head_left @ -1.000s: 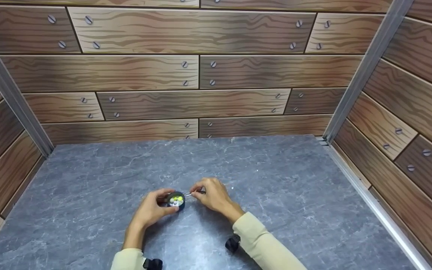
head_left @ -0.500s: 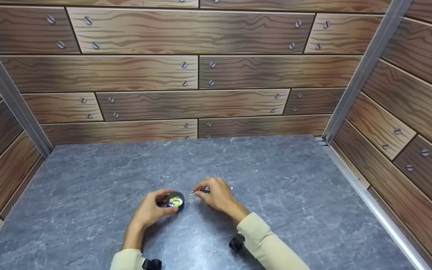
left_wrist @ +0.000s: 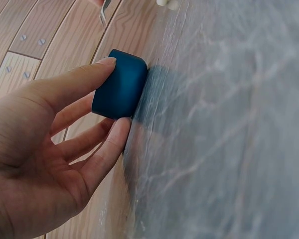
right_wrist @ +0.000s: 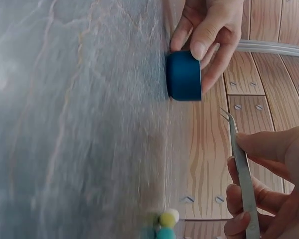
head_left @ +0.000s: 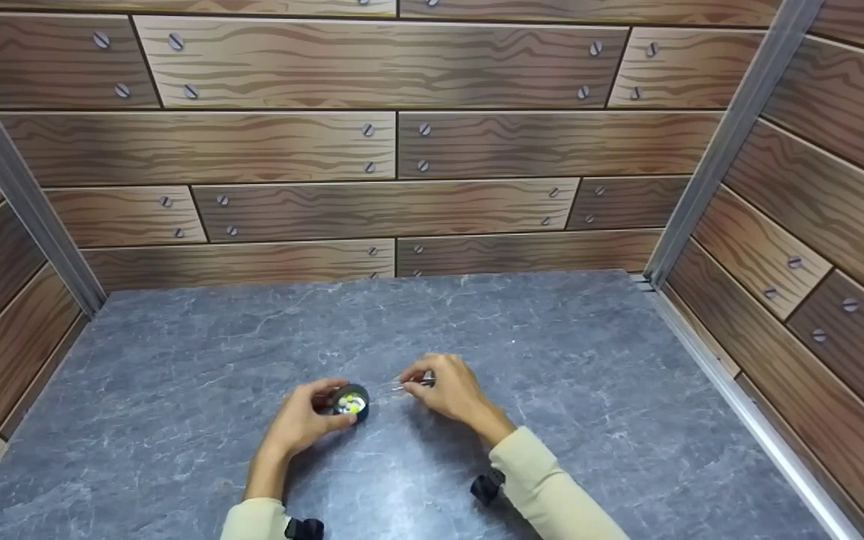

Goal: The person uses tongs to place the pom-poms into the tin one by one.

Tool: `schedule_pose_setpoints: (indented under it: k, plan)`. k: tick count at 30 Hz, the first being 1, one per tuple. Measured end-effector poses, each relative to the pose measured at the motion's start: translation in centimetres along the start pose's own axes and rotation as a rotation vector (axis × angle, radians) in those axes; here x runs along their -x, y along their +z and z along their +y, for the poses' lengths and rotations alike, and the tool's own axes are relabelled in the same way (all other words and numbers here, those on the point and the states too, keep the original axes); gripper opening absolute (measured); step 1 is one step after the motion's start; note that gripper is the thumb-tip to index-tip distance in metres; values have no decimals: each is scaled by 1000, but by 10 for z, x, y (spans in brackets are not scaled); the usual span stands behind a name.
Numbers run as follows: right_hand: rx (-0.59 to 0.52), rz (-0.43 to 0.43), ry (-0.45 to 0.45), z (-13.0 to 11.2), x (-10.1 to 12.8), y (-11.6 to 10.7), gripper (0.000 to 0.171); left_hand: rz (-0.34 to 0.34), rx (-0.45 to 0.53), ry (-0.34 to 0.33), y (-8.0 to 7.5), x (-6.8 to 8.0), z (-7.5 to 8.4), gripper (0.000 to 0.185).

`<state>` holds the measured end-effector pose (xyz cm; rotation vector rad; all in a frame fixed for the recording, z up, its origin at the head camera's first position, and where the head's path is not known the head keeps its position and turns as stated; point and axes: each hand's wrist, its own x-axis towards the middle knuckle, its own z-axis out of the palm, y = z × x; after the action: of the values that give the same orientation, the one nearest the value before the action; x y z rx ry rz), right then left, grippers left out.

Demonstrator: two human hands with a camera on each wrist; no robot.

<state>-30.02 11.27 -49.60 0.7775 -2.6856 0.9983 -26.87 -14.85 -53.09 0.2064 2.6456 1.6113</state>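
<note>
My left hand grips a small dark-blue cup standing on the table, thumb on one side and fingers on the other. Inside the cup lie several small balls, yellow and white. To the right of it, my right hand pinches a pair of metal tweezers between thumb and fingers. Their bent tips stand slightly apart with nothing between them, a short way from the cup and above the tabletop. In the right wrist view, a yellow-green ball, a white one and a teal one sit on the table.
The grey marbled tabletop is bounded by wood-print walls at the back and sides. Metal rails run up the corners. A tiny white speck lies right of the hands. Both wrists carry black camera mounts.
My right hand has drawn back to the right with the tweezers, away from the cup. The balls in the cup have shifted. My left hand has stayed in place.
</note>
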Motion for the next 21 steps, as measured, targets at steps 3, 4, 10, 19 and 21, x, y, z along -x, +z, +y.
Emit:
schedule_pose_setpoints:
  k: [3, 4, 10, 19, 21]
  plan:
    - [-10, -4, 26, 4, 2, -6, 7, -1, -5, 2, 0, 0, 0, 55]
    - [-13, -4, 33, 6, 2, -7, 7, -2, -4, 2, 0, 0, 0, 55]
    - [1, 10, 65, 17, 7, -18, 7, -3, 3, 5, 0, 0, -1, 55]
    - [33, 26, 70, 34, 14, -28, 7, -2, 0, -5, 0, 0, -1, 54]
    - [36, 24, 77, 36, 15, -30, 6, -2, -1, 3, 1, 0, -1, 54]
